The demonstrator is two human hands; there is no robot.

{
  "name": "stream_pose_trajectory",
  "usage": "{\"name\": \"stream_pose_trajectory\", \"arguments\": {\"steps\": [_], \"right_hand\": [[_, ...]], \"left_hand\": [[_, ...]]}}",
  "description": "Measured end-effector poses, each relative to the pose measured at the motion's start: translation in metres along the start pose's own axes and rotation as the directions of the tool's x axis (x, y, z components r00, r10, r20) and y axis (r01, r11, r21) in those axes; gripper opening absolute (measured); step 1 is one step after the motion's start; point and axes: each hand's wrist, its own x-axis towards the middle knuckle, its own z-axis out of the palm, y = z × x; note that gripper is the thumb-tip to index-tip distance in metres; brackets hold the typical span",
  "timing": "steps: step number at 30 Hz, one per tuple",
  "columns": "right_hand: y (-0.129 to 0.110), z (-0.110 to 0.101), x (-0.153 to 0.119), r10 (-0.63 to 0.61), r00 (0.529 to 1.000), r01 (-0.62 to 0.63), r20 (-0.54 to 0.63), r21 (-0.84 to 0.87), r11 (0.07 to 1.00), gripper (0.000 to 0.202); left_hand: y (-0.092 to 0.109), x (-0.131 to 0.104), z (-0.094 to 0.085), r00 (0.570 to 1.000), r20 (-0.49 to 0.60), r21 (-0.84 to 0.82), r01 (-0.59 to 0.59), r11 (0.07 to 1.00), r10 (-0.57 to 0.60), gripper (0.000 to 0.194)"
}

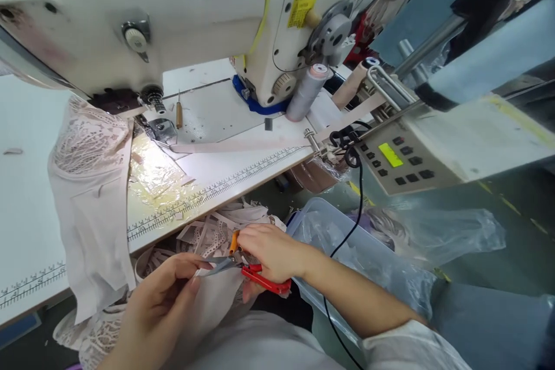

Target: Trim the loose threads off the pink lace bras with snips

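Note:
My right hand (pixel 273 251) is closed around scissors (pixel 266 280) with one red and one orange handle. Their blades are parted and point left, at the edge of a pale fabric piece (pixel 214 298). Thumb and fingers of my left hand (pixel 162 295) pinch that fabric close to the blade tips. Beige lace fabric (pixel 89 185) lies under the sewing machine's (pixel 173 0) needle area and hangs over the table's front edge. A pale elastic strip (pixel 243 144) runs across the table from the right toward the presser foot.
A ruler-marked table edge (pixel 225 185) lies ahead of my hands. A thread spool (pixel 306 92) and a control box (pixel 403 156) stand on the right. Below are a plastic bin (pixel 318 214), fabric scraps (pixel 212 231) and a hanging black cable (pixel 359 196).

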Motion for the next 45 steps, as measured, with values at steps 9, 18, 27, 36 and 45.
{"name": "stream_pose_trajectory", "arguments": {"steps": [9, 18, 27, 36, 45], "right_hand": [[-0.015, 0.009, 0.0, 0.099, 0.995, -0.1, -0.013, -0.042, 0.994, 0.034], [-0.015, 0.015, -0.004, 0.127, 0.991, -0.128, -0.037, -0.017, 0.992, 0.036], [-0.014, 0.022, -0.005, 0.145, 0.981, -0.134, -0.129, 0.093, 0.987, 0.025], [-0.014, 0.004, -0.014, 0.3, 0.814, 0.039, -0.497, 0.563, 0.826, 0.057], [-0.04, 0.022, -0.001, 0.238, 0.88, 0.052, -0.411, 0.582, 0.812, 0.04]], "left_hand": [[0.009, 0.0, 0.007, 0.969, -0.175, -0.158, 0.144, 0.977, -0.172, 0.013], [0.009, -0.001, 0.006, 0.96, -0.209, -0.153, 0.155, 0.976, -0.185, 0.014], [0.005, -0.001, 0.002, 0.974, -0.147, -0.163, 0.145, 0.976, -0.17, 0.012], [0.011, -0.005, 0.003, 0.97, -0.194, -0.148, 0.116, 0.982, -0.144, 0.012], [0.002, -0.007, -0.004, 0.97, -0.178, -0.099, 0.152, 0.983, -0.167, 0.018]]}}
